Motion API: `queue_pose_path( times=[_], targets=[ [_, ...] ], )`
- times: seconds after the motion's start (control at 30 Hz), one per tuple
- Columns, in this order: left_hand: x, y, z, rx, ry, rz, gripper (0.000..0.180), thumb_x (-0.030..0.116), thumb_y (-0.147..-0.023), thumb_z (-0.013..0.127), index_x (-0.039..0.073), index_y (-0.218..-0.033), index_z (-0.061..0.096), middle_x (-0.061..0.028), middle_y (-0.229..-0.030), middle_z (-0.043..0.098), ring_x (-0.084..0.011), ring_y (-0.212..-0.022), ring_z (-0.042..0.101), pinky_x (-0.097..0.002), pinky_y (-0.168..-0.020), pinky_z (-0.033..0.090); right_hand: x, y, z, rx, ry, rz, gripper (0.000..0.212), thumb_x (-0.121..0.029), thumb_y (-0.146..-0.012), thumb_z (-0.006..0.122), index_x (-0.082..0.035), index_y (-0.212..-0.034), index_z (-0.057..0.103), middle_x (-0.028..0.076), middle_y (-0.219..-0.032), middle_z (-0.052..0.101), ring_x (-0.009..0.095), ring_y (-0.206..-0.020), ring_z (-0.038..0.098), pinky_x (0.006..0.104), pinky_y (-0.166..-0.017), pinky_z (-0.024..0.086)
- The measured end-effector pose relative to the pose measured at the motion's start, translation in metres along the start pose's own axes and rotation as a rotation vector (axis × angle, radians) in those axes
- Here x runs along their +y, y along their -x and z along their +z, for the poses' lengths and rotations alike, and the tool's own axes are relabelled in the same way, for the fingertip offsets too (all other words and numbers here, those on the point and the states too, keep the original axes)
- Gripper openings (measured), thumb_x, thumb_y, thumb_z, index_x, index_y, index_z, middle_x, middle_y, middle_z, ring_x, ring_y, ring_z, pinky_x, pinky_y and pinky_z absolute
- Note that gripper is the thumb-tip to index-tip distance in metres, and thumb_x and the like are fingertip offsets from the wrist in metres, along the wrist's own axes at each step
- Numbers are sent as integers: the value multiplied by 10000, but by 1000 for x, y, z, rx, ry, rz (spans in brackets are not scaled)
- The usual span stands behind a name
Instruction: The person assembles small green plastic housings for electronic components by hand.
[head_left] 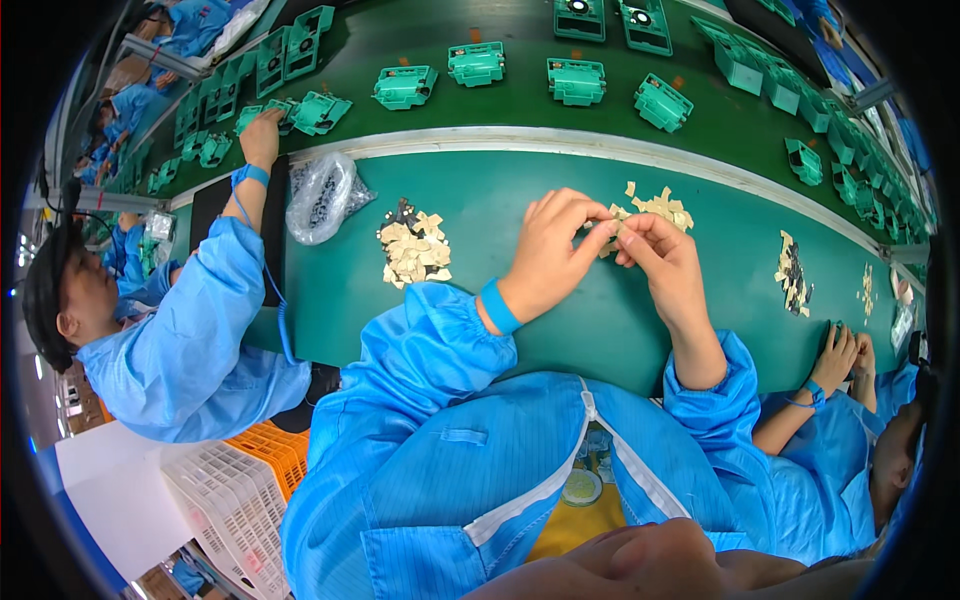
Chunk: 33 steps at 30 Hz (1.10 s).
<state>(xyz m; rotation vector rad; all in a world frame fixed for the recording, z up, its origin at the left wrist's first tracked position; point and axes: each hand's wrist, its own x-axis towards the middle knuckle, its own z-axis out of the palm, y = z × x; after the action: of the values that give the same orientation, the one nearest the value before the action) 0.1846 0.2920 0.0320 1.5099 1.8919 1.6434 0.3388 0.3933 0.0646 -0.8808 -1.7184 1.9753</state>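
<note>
Above the green work surface (400, 330), my left hand (556, 243) and my right hand (664, 262) meet fingertip to fingertip. Both are closed in a pinch around a small cream-coloured piece (619, 222), partly hidden by the fingers. Just beyond my hands lies a loose pile of similar cream pieces (664, 208). To the left sits a larger heap of cream pieces (412, 252) with small black parts mixed in. A blue strap (499, 307) circles my left wrist.
A clear plastic bag of small dark parts (325, 200) lies at the left. Beyond a pale rail (560, 141), a dark green belt (500, 105) carries several green housings (576, 82). Co-workers in blue sit on both sides, one reaching to the belt (262, 140). Further piles (792, 275) lie right.
</note>
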Motion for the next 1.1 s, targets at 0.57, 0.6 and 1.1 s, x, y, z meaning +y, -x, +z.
queue_pose_path(
  times=[0.57, 0.6, 1.1],
  targets=[
    [3, 0, 8, -34, -180, 208, 91, 87, -859, 735, 76, -949, 727, -29, -911, 674, -218, -833, 623, -367, -788, 407, 2, 2, 0, 95, 622, -316, 85, -59, -1001, 568, 18, -999, 606, 129, -897, 623, 229, -781, 623, 324, -722, 499],
    [2, 0, 8, -32, -186, 214, 95, 80, -849, 738, 75, -943, 726, -27, -904, 671, -215, -825, 619, -367, -783, 403, 2, 2, 0, 95, 623, -316, 85, -59, -1001, 568, 18, -999, 606, 129, -897, 623, 229, -781, 623, 324, -722, 499],
    [0, 0, 16, -28, -207, 235, 85, 65, -815, 748, 73, -891, 710, -26, -868, 658, -216, -789, 608, -377, -771, 402, -2, 3, -7, 54, 676, -317, 71, -55, -995, 545, 6, -978, 576, 157, -897, 597, 323, -824, 613, 385, -759, 493]
  ],
)
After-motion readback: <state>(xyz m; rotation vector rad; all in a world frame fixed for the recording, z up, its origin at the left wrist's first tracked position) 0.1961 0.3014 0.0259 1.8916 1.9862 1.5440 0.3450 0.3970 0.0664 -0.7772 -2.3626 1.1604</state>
